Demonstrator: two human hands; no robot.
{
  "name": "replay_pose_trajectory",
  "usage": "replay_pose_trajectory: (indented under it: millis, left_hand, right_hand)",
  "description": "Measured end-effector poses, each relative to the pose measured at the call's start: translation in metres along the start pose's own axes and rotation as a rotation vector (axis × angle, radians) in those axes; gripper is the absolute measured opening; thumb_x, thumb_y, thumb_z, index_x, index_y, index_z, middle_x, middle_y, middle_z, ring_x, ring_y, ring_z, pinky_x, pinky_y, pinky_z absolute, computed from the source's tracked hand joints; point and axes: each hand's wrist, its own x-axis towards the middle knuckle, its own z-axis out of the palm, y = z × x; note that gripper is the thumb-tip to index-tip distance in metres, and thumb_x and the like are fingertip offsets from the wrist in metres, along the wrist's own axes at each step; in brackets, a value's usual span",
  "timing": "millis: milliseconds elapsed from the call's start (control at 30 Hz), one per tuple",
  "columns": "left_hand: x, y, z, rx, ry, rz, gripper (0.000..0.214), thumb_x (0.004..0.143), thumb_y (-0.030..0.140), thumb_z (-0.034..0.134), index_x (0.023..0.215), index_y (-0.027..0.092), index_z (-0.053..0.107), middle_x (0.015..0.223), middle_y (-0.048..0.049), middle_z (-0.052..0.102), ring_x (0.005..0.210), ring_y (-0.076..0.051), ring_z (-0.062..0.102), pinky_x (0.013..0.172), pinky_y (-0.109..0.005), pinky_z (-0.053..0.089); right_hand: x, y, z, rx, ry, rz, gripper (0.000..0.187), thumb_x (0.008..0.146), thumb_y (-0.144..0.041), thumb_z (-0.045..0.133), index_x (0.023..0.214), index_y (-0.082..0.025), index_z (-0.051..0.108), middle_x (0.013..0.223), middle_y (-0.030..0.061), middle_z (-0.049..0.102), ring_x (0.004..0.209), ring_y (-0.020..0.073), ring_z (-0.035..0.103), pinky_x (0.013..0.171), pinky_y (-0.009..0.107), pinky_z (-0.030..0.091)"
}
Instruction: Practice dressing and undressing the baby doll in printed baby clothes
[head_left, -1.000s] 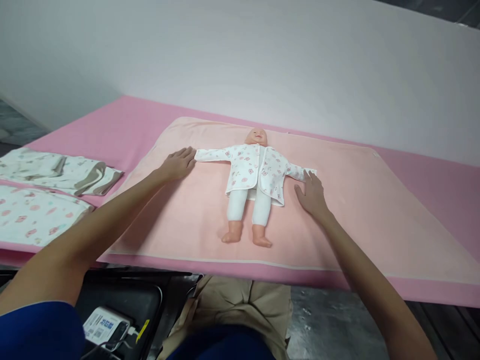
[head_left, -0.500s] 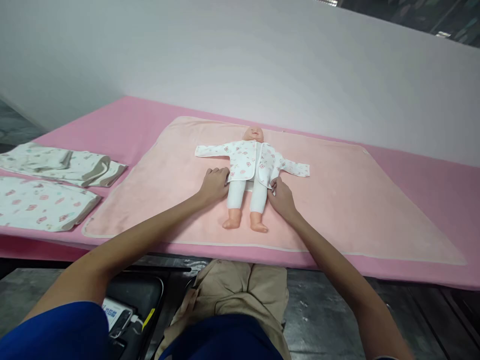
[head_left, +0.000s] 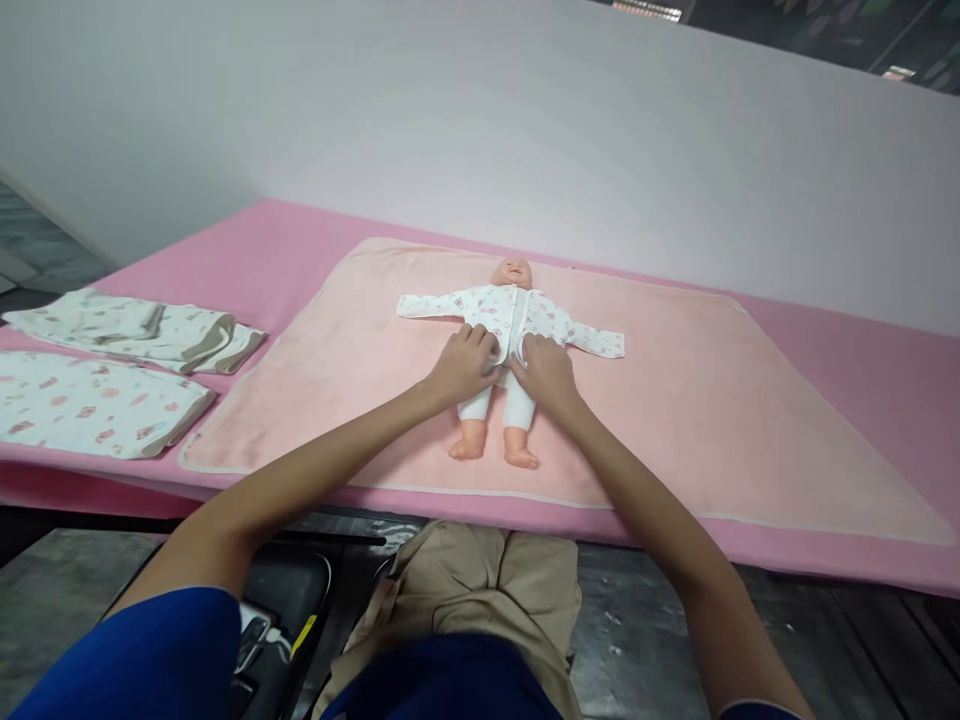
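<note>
A baby doll (head_left: 514,272) lies on its back, arms spread, feet toward me. It wears a white printed baby jacket (head_left: 480,302), unfastened down the front, over white clothing. With its fingers closed, my left hand (head_left: 466,365) grips the jacket's lower front edge on the left side. Opposite it, my right hand (head_left: 546,370) pinches the other front edge near the hem. A narrow gap separates the two hands over the doll's belly. My fingers hide the hem and the tops of the doll's legs.
Beneath the doll lies a peach blanket (head_left: 675,420) on a pink-covered table (head_left: 300,235). Two folded printed cloths (head_left: 97,400) rest at the left. A pale wall (head_left: 480,120) rises behind. A black chair (head_left: 292,590) holding a device with a cable stands below the table edge.
Both hands have moved inward from the doll's sides to the middle of its belly, bringing the jacket's front edges along. The view has shifted slightly.
</note>
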Motion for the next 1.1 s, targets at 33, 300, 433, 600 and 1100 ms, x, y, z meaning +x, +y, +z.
replay_pose_trajectory:
  millis: [33,300,433,600,1100]
  left_hand:
    - [0.004,0.004,0.001,0.032,-0.023,0.002,0.012,0.1,0.025,0.06,0.11,0.018,0.062,0.119,-0.0189,0.068,0.112,-0.037,0.06,0.095,-0.051,0.05]
    - [0.022,-0.032,-0.027,-0.368,0.016,0.083,0.02,0.108,0.037,0.052,0.109,0.022,0.064,0.111,-0.01,0.072,0.102,-0.028,0.065,0.096,-0.043,0.054]
    - [0.077,-0.068,-0.005,-0.278,0.139,-0.057,0.032,0.106,0.035,0.048,0.129,0.02,0.064,0.138,-0.0157,0.068,0.13,-0.034,0.059,0.116,-0.054,0.047]
    - [0.132,-0.083,0.033,-0.316,-0.004,-0.127,0.05,0.106,0.041,0.042,0.149,0.02,0.06,0.157,-0.0145,0.062,0.146,-0.036,0.053,0.127,-0.059,0.04]
    - [0.121,-0.079,0.032,-0.303,0.093,-0.026,0.04,0.11,0.035,0.042,0.141,0.021,0.063,0.152,-0.0125,0.065,0.139,-0.033,0.057,0.124,-0.05,0.044]
  right_hand:
    - [0.006,-0.002,-0.001,-0.016,0.01,-0.041,0.011,0.107,-0.024,0.053,0.097,-0.022,0.056,0.1,0.0133,0.068,0.096,0.0309,0.059,0.086,0.041,0.043]
    - [0.004,0.03,-0.012,0.31,0.033,-0.286,0.025,0.115,-0.039,0.048,0.102,-0.024,0.063,0.105,0.0087,0.07,0.099,0.0265,0.062,0.098,0.042,0.048]
    - [0.048,0.059,0.009,0.449,0.19,-0.109,0.026,0.11,-0.032,0.046,0.127,-0.023,0.063,0.133,0.0145,0.068,0.121,0.0302,0.061,0.109,0.048,0.051]
    - [0.116,0.099,0.033,0.465,0.081,0.039,0.026,0.099,-0.025,0.056,0.123,-0.022,0.066,0.132,0.0163,0.07,0.125,0.0327,0.063,0.116,0.054,0.049]
    - [0.139,0.087,0.059,0.499,0.244,-0.07,0.016,0.108,-0.029,0.049,0.116,-0.025,0.063,0.124,0.0117,0.069,0.116,0.0271,0.064,0.11,0.047,0.052]
